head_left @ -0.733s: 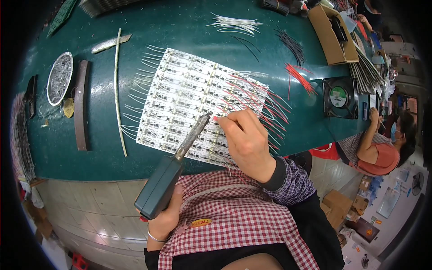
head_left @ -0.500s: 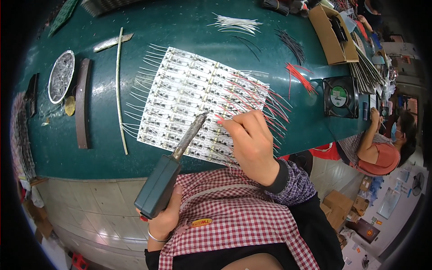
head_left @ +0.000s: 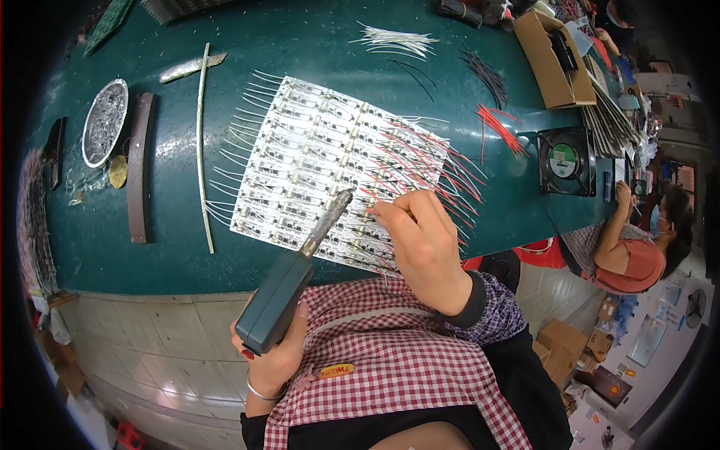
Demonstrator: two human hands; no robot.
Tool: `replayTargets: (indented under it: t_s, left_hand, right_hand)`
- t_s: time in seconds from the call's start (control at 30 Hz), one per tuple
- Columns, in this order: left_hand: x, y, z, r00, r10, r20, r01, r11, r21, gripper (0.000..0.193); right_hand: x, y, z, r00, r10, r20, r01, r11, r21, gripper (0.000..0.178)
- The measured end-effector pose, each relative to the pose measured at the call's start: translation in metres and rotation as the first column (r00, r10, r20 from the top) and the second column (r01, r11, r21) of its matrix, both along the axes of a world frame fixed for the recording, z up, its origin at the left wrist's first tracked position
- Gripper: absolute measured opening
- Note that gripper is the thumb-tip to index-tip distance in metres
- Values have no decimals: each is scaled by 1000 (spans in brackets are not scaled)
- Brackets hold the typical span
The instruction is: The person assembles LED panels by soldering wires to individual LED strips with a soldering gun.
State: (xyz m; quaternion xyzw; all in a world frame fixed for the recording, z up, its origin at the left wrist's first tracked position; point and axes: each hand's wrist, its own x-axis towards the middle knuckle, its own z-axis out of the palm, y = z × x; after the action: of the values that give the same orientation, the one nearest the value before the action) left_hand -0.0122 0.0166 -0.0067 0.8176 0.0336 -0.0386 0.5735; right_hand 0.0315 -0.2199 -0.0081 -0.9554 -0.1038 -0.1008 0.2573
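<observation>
My left hand (head_left: pixel 279 361) is closed around the handle of a dark green soldering gun (head_left: pixel 276 304). Its grey metal tip reaches up and right over a white circuit board panel (head_left: pixel 294 161), which lies on the green table. Just right of that tip, my right hand (head_left: pixel 429 247) pinches a thin red wire (head_left: pixel 371 211), most of it hidden by the fingers. White wires fan out from the panel's left edge. Red and black wires (head_left: pixel 461 184) cover its right part and stick out past the edge.
Bundles of white wires (head_left: pixel 397 40), black wires (head_left: pixel 486 76) and red wires (head_left: pixel 501 131) lie beyond the panel. A black fan (head_left: pixel 566 161) and a cardboard box (head_left: pixel 544 64) stand at right, near a seated person (head_left: pixel 637 247). Leftward are an oval dish (head_left: pixel 105 124), a brown bar (head_left: pixel 141 169) and a thin pale rod (head_left: pixel 200 150).
The soldering gun and my left hand have shifted slightly right, with the tip now closer to my right fingers. My right hand has moved a little right and down, still pinching.
</observation>
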Motion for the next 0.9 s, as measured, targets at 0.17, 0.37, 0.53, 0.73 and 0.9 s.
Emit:
replayTargets:
  t_s: [0.17, 0.37, 0.53, 0.73, 0.9]
  left_hand:
    - [5, -4, 0, 1000, -16, 0, 16, 999, -33, 18]
    - [6, -4, -2, 1000, -25, 8, 25, 1000, -13, 18]
    - [7, -6, 0, 1000, 1, -22, -2, 999, -46, 17]
    - [5, -5, 2, 999, -39, 30, 38, 999, 23, 17]
    - [5, -7, 0, 1000, -3, -12, 2, 999, -46, 18]
  right_hand:
    - [0, -1, 0, 1000, -18, 5, 18, 998, 66, 23]
    - [-1, 0, 1, 999, -34, 3, 33, 993, 110, 20]
    - [-1, 0, 1, 999, -51, -13, 53, 979, 197, 19]
    - [0, -1, 0, 998, -55, -25, 60, 970, 236, 18]
    - [-1, -1, 2, 999, -43, -26, 47, 970, 237, 19]
